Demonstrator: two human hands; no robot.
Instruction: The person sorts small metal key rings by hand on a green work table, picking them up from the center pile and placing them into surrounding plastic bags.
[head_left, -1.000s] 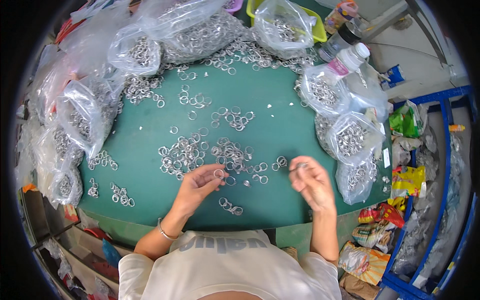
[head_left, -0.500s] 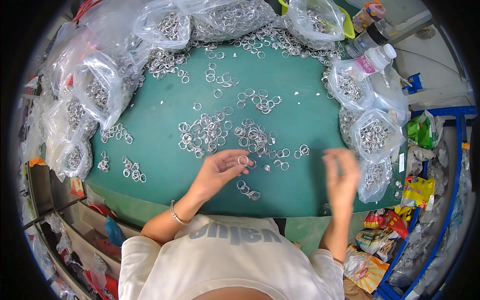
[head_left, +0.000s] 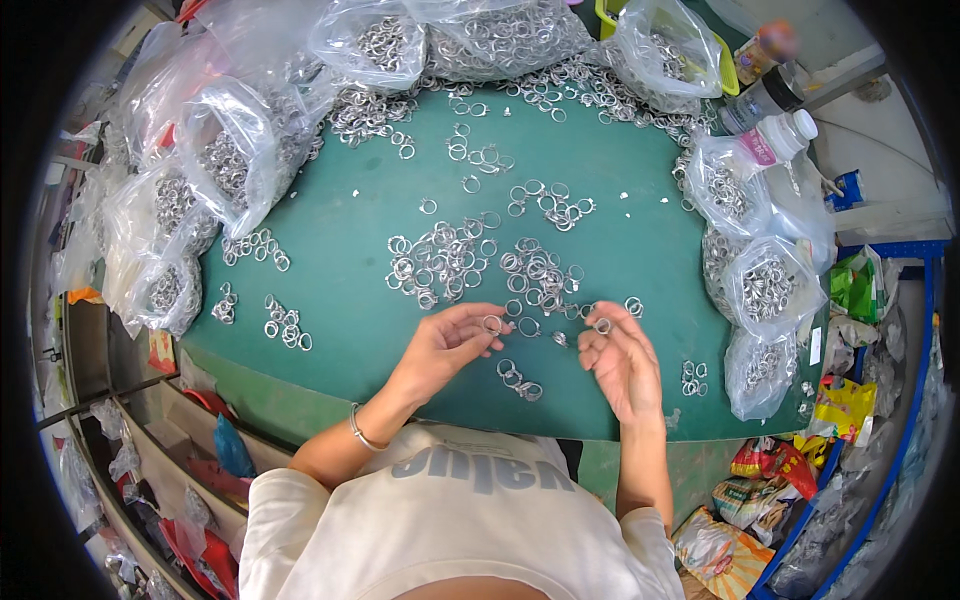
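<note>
My left hand (head_left: 447, 345) pinches a small silver ring (head_left: 492, 324) between thumb and fingertips, just above the green table (head_left: 340, 330). My right hand (head_left: 622, 362) holds another silver ring (head_left: 602, 325) at its fingertips, a short way to the right. Between the hands lie loose rings (head_left: 528, 327), and a short chain of linked rings (head_left: 518, 380) rests below them. A larger heap of rings (head_left: 440, 262) and a second heap (head_left: 538, 268) lie just beyond my fingers.
Clear plastic bags full of rings ring the table: left (head_left: 225, 160), back (head_left: 500, 35), right (head_left: 765, 285). A white bottle (head_left: 775, 140) lies at the back right. Small ring clusters (head_left: 283, 325) sit near the left edge. Coloured packets (head_left: 850, 290) fill a blue rack at right.
My head has shifted, so the table sits lower and more central. The right hand moved from the right back toward the left hand; both now hold rings close together.
</note>
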